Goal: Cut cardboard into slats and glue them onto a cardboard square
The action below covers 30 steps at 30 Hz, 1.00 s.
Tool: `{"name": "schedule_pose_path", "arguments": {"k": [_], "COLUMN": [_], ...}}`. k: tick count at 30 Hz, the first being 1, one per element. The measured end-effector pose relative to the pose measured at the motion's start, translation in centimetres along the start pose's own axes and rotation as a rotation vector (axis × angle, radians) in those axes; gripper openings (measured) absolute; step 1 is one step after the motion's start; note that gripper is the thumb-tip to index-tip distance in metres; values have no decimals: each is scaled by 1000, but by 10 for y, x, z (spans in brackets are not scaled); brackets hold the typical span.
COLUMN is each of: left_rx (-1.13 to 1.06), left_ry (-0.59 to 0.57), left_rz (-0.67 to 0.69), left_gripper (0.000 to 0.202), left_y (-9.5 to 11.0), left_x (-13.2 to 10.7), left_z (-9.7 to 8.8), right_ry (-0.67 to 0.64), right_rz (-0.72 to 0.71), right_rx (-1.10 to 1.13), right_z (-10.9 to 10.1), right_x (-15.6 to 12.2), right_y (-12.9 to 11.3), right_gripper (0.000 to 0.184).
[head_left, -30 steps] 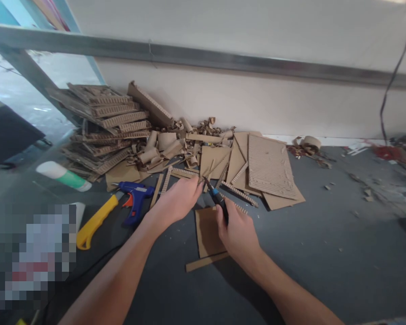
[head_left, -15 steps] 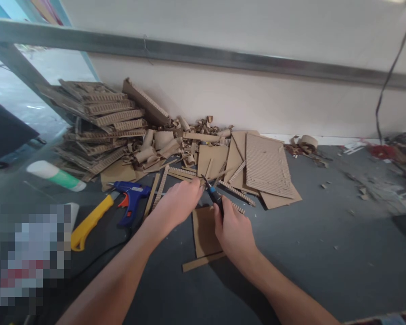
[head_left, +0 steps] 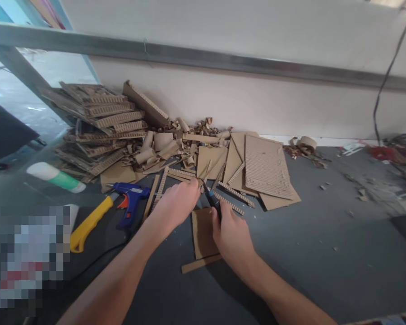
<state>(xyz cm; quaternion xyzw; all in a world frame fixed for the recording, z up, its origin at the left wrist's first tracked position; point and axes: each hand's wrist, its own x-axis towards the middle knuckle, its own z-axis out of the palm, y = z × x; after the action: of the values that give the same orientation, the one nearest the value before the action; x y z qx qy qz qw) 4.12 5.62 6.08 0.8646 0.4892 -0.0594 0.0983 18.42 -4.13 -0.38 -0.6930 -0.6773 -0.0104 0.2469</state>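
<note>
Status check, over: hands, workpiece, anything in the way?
Right hand gripping dark tool, tip by left fingertips. Left hand pinched closed, contents unclear. Cardboard square partly hidden behind right hand. Cardboard strip beyond hands.

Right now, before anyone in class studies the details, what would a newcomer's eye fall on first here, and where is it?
Probably the blue glue gun, bright on the dark work surface at left, with a yellow handle beside it. Behind them, at back left, rises an uneven stack of cardboard. In the middle, the right hand grips a dark tool, its tip close to the left hand.
</note>
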Motion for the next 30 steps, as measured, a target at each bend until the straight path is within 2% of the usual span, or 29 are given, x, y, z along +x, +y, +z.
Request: {"name": "schedule_pose_path", "arguments": {"k": [7, 14, 20, 24, 30], "left_rx": [144, -191, -234, -165, 119], "left_ry": [-2, -1, 12, 5, 2], "left_rz": [34, 25, 15, 12, 10], "left_gripper": [26, 32, 33, 31, 26], "left_y": [13, -8, -18, -14, 5], "left_x": [-3, 1, 3, 3, -4], "left_z": [-2, -4, 0, 1, 1], "right_ry": [-115, -123, -161, -230, -361], "right_rz": [52, 51, 61, 80, 147], "right_rx": [17, -22, -80, -107, -74], "right_z": [-4, -8, -10, -13, -15], "right_x": [5, 5, 2, 1, 6], "right_y": [2, -3, -5, -8, -10], "right_gripper": [28, 26, 23, 21, 18]}}
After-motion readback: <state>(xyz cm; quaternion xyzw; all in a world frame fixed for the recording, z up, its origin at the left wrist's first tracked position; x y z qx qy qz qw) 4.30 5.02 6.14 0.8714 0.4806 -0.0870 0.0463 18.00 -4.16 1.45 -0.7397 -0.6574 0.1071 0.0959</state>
